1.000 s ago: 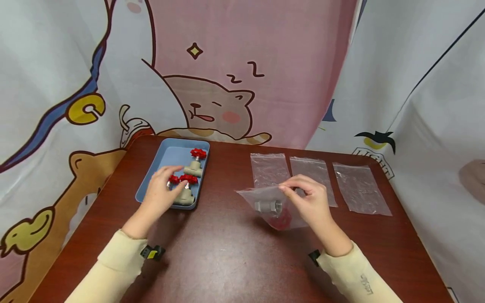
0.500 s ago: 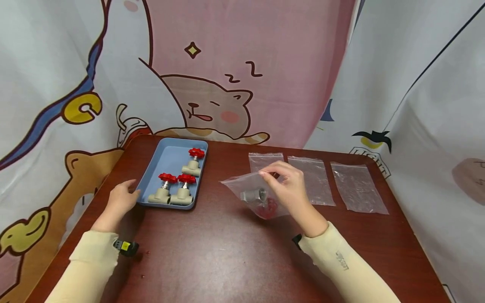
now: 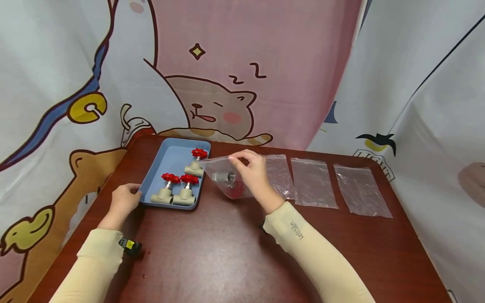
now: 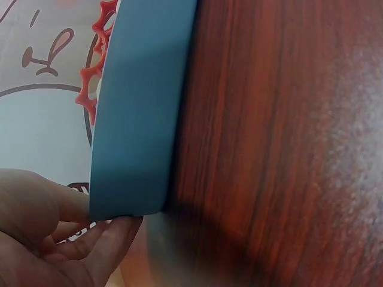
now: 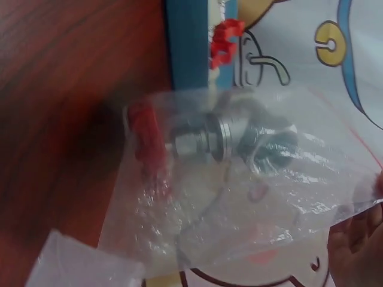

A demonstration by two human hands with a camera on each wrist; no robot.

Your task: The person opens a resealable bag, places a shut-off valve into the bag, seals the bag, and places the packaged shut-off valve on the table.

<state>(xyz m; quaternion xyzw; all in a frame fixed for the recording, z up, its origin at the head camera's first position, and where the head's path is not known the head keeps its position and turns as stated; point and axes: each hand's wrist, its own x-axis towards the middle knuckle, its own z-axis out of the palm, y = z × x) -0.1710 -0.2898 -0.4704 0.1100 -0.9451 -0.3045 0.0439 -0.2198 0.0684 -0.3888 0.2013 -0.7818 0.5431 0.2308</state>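
My right hand (image 3: 251,172) pinches the upper edge of a clear plastic bag (image 3: 217,163), held above the table beside the tray. Inside the bag is a valve (image 5: 224,140) with a silvery body and a red handwheel, seen blurred through the plastic. My left hand (image 3: 124,202) grips the near left corner of the blue tray (image 3: 153,162); in the left wrist view its thumb and fingers (image 4: 116,239) meet the tray's end. The tray holds a rear valve (image 3: 194,169), a front left valve (image 3: 163,195) and a front right valve (image 3: 184,197), all beige with red handwheels.
To the right lie three flat clear bags: the nearest bag (image 3: 278,168), partly behind my right hand, a middle bag (image 3: 313,183) and a far right bag (image 3: 361,191). The brown table (image 3: 212,252) meets a printed curtain (image 3: 288,84) at the back.
My left hand has moved from over the valves out to the tray's left corner. My right hand has carried the bagged valve leftward, close to the tray's right side.
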